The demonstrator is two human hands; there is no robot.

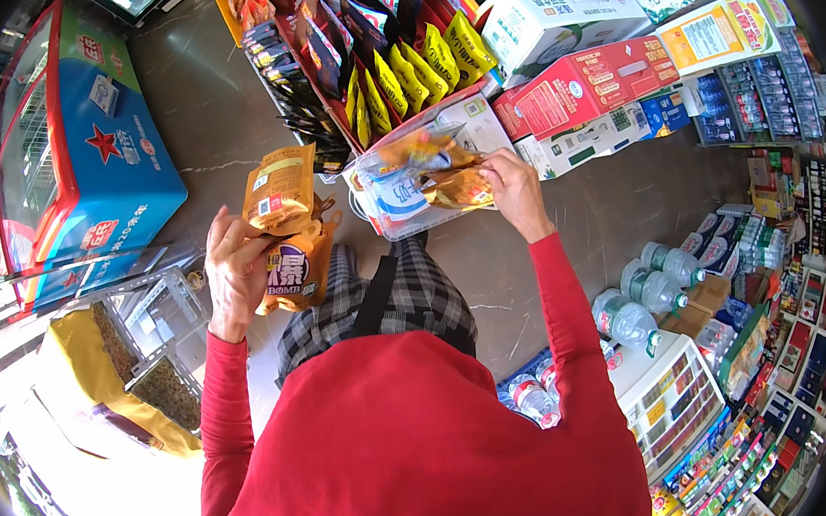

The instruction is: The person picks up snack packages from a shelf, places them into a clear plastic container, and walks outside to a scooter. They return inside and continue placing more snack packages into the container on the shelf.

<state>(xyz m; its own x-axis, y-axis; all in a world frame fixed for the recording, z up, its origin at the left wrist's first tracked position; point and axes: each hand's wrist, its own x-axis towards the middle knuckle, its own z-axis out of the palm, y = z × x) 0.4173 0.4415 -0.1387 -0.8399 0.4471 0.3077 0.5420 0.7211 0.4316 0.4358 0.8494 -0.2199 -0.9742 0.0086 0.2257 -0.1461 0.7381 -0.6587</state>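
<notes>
My left hand [237, 263] holds several orange snack pouches [300, 269] with purple and white print, pinched at their upper edges and hanging left of my legs. One orange pouch [280, 189] stands upward above the fingers, its printed back showing. My right hand [515, 189] grips the end of a shiny orange-gold snack packet [460, 189] over a clear plastic bin [417, 217]. Another packet, partly blurred, lies beside it over the bin. Blue-and-white printing shows through the bin, which stands against the near end of the snack display.
A red display box [358, 129] holds yellow [404, 78] and dark snack bags ahead. Stacked cartons [586, 88] stand at its right. A blue chest freezer [124, 155] is at left. Large water bottles [627, 320] and packed shelves line the right side.
</notes>
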